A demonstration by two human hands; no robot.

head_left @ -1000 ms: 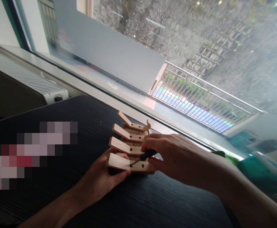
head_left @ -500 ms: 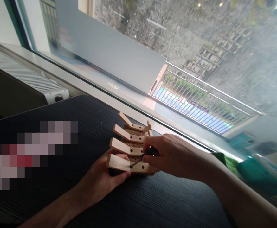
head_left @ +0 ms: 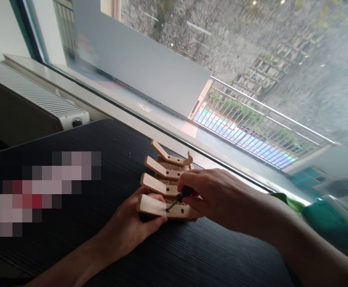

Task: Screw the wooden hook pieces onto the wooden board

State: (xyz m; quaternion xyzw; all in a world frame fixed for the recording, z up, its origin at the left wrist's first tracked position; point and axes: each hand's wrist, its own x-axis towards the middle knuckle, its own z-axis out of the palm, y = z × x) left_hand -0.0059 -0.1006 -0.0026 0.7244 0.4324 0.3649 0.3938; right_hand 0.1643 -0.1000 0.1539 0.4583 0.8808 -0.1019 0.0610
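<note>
A wooden rack (head_left: 178, 212) with several bent wooden hooks lies on the dark table (head_left: 221, 255). The nearest hook (head_left: 152, 204) has two dark holes or screw heads along its flat part. My left hand (head_left: 138, 217) is wrapped round this hook's raised end, thumb along its near side. In my right hand (head_left: 204, 187) is a small screwdriver (head_left: 180, 196) with a dark handle. Its tip meets the dark screw spot at the bend of the nearest hook. My right hand hides part of the rack's right side.
A large window (head_left: 150, 107) with a sill runs along the table's far edge. At the left stands a white radiator (head_left: 36, 87). A teal container (head_left: 338, 219) and a green cloth-like thing (head_left: 290, 203) are at the right. A blurred-out patch (head_left: 42, 187) covers the table's left side.
The whole view has shifted slightly, so everything sits a little further right. The screwdriver tip stays at the same spot on the nearest hook, and both hands keep their hold.
</note>
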